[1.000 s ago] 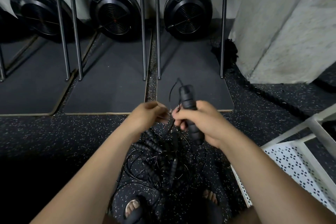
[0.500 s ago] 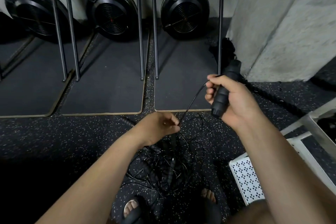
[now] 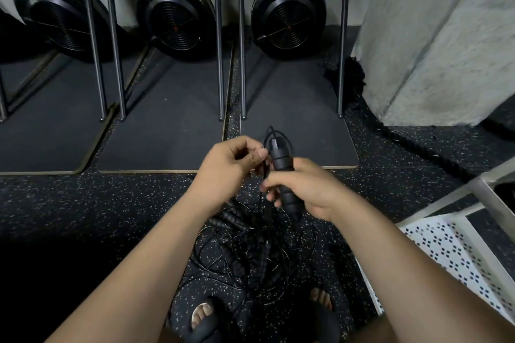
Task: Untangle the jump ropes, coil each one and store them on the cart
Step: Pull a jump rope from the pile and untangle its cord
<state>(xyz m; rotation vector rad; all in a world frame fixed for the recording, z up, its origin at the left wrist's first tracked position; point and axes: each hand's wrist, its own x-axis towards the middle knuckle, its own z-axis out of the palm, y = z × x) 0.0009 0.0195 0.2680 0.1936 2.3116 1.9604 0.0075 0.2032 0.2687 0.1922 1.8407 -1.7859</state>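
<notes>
Mid-frame, right hand (image 3: 315,192): fingers are wrapped round a black jump-rope handle (image 3: 281,164), which stands nearly upright with its top end leaning slightly toward the upper left.
Left hand (image 3: 228,164): just left of the handle's top end, thumb and fingers pinch the thin black cord (image 3: 270,129) that loops out of that end.
Tangle (image 3: 250,248): the other jump ropes lie in a knotted heap on the speckled floor (image 3: 83,203), below both hands and between two sandalled feet (image 3: 203,317). Several ribbed handles show in it.
Cart (image 3: 446,253): white with a perforated shelf, at the lower right of the frame, apart from the heap.
Background: three black fan wheels (image 3: 288,12) line the top edge, dark mats (image 3: 167,125) lie below them, and a grey concrete pillar (image 3: 446,36) stands at the upper right.
</notes>
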